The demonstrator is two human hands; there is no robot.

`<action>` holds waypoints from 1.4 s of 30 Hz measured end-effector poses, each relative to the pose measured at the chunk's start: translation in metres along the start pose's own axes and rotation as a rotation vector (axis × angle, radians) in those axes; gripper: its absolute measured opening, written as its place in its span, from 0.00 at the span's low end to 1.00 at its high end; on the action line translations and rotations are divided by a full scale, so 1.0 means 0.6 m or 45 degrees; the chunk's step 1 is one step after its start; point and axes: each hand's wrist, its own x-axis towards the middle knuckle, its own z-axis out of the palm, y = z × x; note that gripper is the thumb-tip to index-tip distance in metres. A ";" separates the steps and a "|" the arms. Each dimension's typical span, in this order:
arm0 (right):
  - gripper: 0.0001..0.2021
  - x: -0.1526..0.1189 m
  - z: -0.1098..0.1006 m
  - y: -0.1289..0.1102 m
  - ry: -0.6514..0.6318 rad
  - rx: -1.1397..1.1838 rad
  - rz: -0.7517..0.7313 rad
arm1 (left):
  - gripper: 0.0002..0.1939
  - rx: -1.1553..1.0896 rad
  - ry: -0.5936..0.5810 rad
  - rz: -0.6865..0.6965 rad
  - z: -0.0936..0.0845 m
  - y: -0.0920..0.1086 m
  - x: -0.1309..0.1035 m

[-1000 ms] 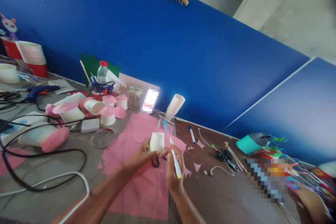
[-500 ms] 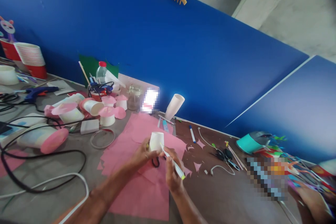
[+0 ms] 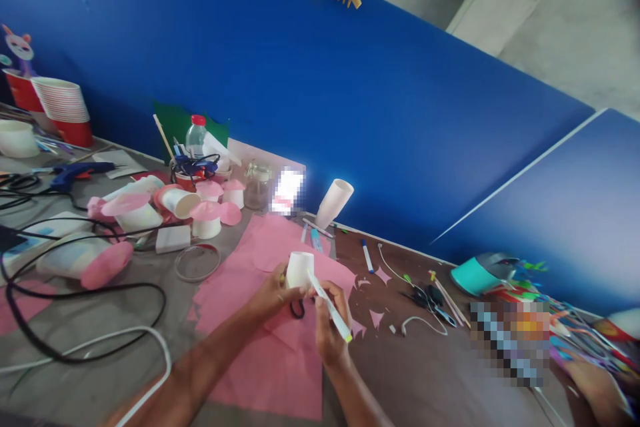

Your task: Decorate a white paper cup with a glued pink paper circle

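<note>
My left hand (image 3: 275, 290) is closed round the lower left side of a small white cup (image 3: 301, 269), held above pink paper (image 3: 270, 367). In my right hand (image 3: 330, 323) is a white marker (image 3: 334, 312) with a yellow-green end; its upper tip touches or nearly touches the cup's right side. A dark loop (image 3: 297, 310) shows just under the cup. Behind the hands, a taller white cup (image 3: 335, 203) leans near the blue panel, with pens lying by it.
Pink-trimmed cups (image 3: 206, 221), a glass jar (image 3: 258, 185) and cables (image 3: 163, 307) fill the left. Scissors (image 3: 433, 300), a blue marker (image 3: 367, 256) and paper scraps lie right. A person's hand (image 3: 593, 380) shows far right.
The view has shifted slightly. Both hands keep their hold on the cup and marker, and the marker's tip sits slightly higher against the cup.
</note>
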 end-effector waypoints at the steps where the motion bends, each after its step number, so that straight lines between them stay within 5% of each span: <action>1: 0.09 0.000 0.001 0.001 0.000 0.007 -0.007 | 0.31 -0.011 0.004 -0.001 0.001 0.002 0.000; 42: 0.08 0.003 0.002 0.019 -0.030 0.026 -0.103 | 0.32 0.031 0.030 -0.019 0.003 0.010 0.001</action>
